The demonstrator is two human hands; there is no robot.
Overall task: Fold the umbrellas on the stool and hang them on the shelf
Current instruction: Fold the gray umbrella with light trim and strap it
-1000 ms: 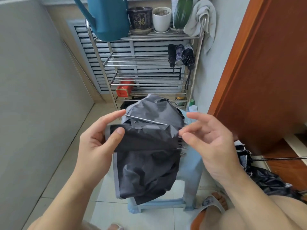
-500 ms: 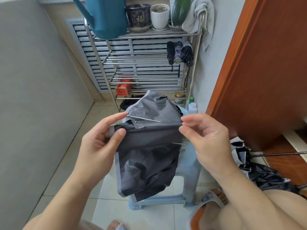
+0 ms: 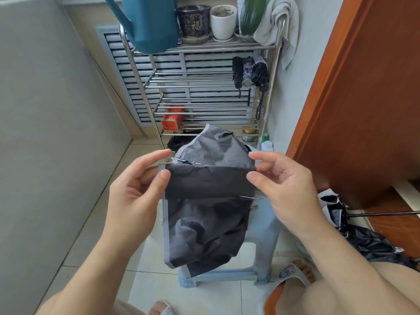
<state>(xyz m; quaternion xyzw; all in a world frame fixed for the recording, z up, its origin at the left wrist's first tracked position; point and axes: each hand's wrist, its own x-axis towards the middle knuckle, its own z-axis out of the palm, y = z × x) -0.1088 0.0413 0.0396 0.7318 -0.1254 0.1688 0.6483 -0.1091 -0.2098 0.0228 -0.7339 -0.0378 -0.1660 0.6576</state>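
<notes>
The folding step is in hand: the left hand (image 3: 134,192) and the right hand (image 3: 288,185) are each pinching an end of a pleat of the dark grey fabric umbrella with pale grey trim (image 3: 204,201), holding it above the pale blue plastic stool (image 3: 261,226). Next, I judge, the pleat wants wrapping snugly round the shaft — then strapping. At twelve o'clock, the steel tube shelf (image 3: 204,105) is already carrying three folded umbrellas. At three o'clock another black umbrella (image 3: 368,239) is lying on the floor, partly cut off. The held umbrella's handle and strap are hidden.
</notes>
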